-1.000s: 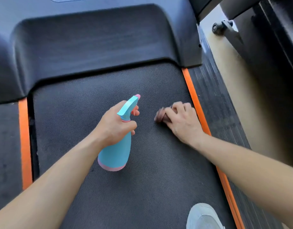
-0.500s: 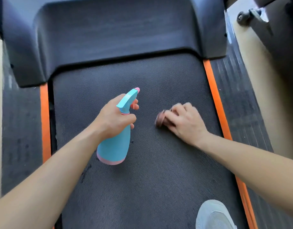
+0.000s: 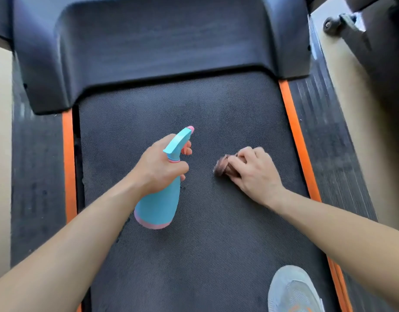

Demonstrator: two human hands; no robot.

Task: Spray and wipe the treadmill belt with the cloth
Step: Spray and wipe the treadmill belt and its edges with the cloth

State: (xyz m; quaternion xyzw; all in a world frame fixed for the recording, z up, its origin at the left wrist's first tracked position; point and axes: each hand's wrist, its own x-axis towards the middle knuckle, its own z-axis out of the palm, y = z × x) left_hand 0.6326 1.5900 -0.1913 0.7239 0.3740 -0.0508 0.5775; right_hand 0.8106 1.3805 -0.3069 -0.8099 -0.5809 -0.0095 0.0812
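Note:
The dark textured treadmill belt [image 3: 194,255] fills the middle of the view, edged by orange strips. My left hand [image 3: 159,165] grips the neck of a light blue spray bottle [image 3: 159,203] with a pink base and nozzle tip, held above the belt with the nozzle pointing forward and to the right. To its right, my right hand [image 3: 256,173] holds a small bunched brownish cloth [image 3: 222,167] against the belt; most of the cloth is hidden under the fingers.
The dark motor cover [image 3: 160,46] spans the belt's far end. Orange strips [image 3: 295,136] and ribbed side rails [image 3: 324,143] flank the belt. A grey shoe [image 3: 293,291] stands on the belt at the lower right. Dark equipment with a wheel [image 3: 329,24] stands at the upper right.
The view has shifted, showing more of the treadmill's left side. My right hand and the cloth sit a little nearer the belt's middle. The bottle stays in the same grip.

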